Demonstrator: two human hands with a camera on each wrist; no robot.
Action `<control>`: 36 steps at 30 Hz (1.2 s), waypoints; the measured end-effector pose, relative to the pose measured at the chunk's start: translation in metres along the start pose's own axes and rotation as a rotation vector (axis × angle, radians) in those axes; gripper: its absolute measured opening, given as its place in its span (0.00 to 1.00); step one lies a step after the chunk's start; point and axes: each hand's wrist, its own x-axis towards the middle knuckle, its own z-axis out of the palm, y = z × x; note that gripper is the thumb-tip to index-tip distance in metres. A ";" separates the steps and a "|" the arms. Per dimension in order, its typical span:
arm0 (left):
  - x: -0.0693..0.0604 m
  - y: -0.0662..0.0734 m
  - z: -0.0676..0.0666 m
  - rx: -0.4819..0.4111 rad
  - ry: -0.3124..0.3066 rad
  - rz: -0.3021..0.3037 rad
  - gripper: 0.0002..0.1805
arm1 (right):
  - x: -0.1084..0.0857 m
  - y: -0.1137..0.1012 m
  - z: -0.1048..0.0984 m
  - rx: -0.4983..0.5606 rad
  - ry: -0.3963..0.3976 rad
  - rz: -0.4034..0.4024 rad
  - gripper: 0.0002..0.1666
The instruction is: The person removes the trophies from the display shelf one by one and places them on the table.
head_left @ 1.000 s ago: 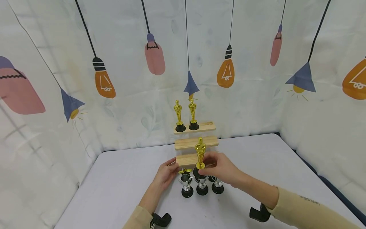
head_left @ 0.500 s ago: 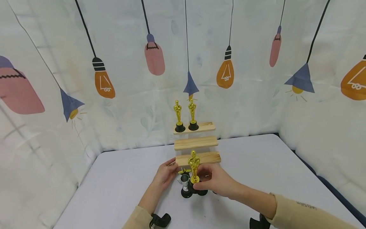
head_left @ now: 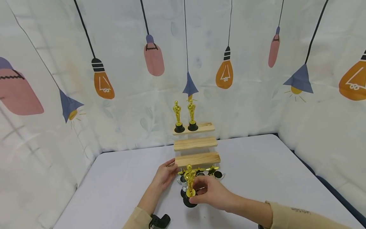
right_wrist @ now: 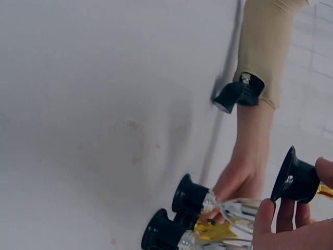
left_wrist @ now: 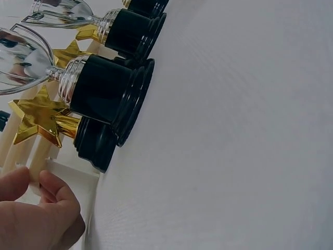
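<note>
My right hand (head_left: 213, 194) holds a gold figurine trophy (head_left: 190, 178) upright by its black base, in front of the silver cups. In the right wrist view, fingers and thumb grip that black base (right_wrist: 297, 179), raised off the table. At the left end of the lowest wooden shelf (head_left: 201, 158), my left hand (head_left: 165, 174) pinches its edge between thumb and fingertip, as the left wrist view shows. Silver cup trophies (head_left: 218, 175) and gold star trophies (head_left: 212, 169) stand before the shelf, partly hidden by the right hand.
Two more gold figurine trophies (head_left: 192, 115) stand on the left and middle of the top shelf (head_left: 206, 127). Between it and the lowest shelf is a bare middle shelf (head_left: 195, 143). A white cloth covers the table (head_left: 251, 165); a lamp-print curtain (head_left: 128, 111) hangs behind.
The right hand has brought the figurine trophy down, slightly left and nearer to me, away from the lowest shelf. My left hand has kept its place at the shelf end.
</note>
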 end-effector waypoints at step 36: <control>0.002 -0.002 -0.002 0.007 0.006 -0.001 0.29 | 0.010 0.060 0.027 -0.001 -0.006 0.105 0.18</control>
